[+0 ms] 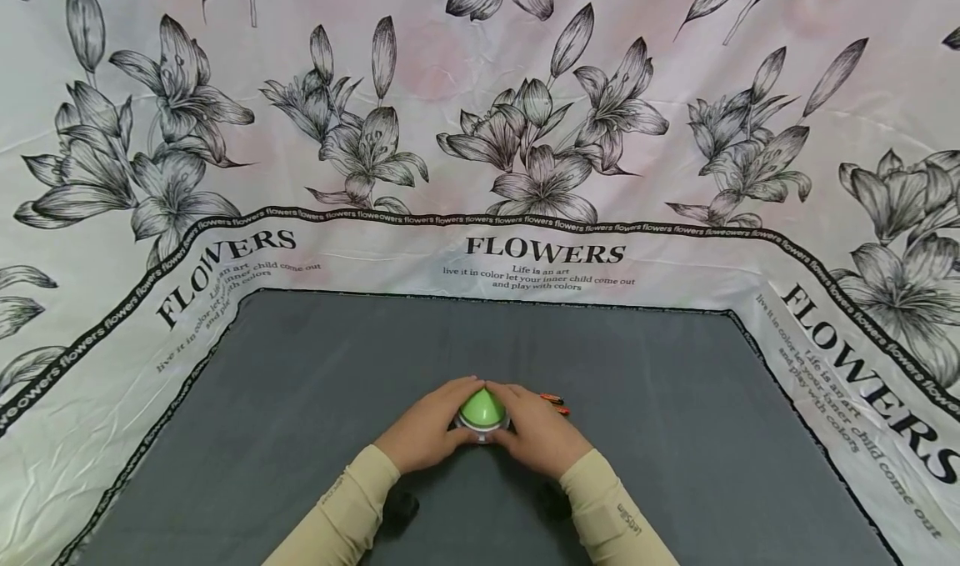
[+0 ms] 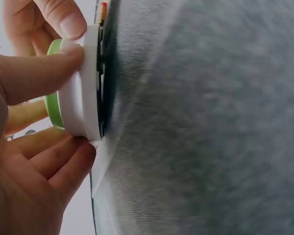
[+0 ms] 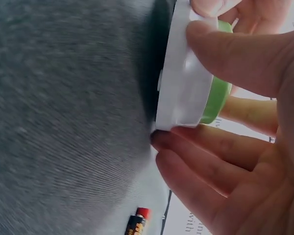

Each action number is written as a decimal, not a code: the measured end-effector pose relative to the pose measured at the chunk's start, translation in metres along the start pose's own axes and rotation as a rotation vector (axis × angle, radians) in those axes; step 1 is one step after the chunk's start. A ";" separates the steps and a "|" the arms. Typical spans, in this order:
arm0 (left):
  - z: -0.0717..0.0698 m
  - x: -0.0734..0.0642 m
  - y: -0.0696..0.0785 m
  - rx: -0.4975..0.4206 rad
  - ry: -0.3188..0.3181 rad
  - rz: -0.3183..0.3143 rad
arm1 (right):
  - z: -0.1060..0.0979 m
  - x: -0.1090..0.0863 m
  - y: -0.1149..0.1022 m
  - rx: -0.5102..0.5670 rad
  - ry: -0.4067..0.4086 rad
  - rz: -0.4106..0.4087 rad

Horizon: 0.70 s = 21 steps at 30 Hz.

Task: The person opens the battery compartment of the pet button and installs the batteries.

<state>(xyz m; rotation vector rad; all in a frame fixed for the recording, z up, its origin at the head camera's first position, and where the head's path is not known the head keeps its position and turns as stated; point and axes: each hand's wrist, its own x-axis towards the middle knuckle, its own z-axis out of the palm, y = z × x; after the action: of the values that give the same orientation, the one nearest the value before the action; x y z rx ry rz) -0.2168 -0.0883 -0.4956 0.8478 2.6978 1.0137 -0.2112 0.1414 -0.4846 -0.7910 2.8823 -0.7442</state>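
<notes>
A round thing (image 1: 482, 412) with a green pointy top and a white bottom is in the middle, near the front of the gray mat (image 1: 337, 366). Two hands hold it between them. The left hand (image 1: 429, 429) grips one side, with its thumb on the white part and its fingers bent around the far side. The right hand (image 1: 546, 433) grips the other side the same way. The thumbs are close together at the front. I cannot tell if the bottom touches the mat. Two batteries (image 1: 561, 410), with red or orange on them, lie just past the right hand. Tan sleeves (image 1: 617, 512) cover both arms. Around the mat is a white border (image 1: 375, 257) with the word FLOWERS and black-and-white flowers (image 1: 543, 182)
</notes>
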 end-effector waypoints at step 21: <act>-0.008 -0.002 0.012 -0.236 0.099 -0.058 | -0.019 -0.005 -0.010 0.058 0.096 -0.048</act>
<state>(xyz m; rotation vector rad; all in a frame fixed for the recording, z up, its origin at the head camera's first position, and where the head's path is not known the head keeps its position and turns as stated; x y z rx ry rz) -0.2121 -0.0868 -0.4821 0.6891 2.5934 1.3593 -0.2060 0.1446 -0.4638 -0.8429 2.9196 -0.8904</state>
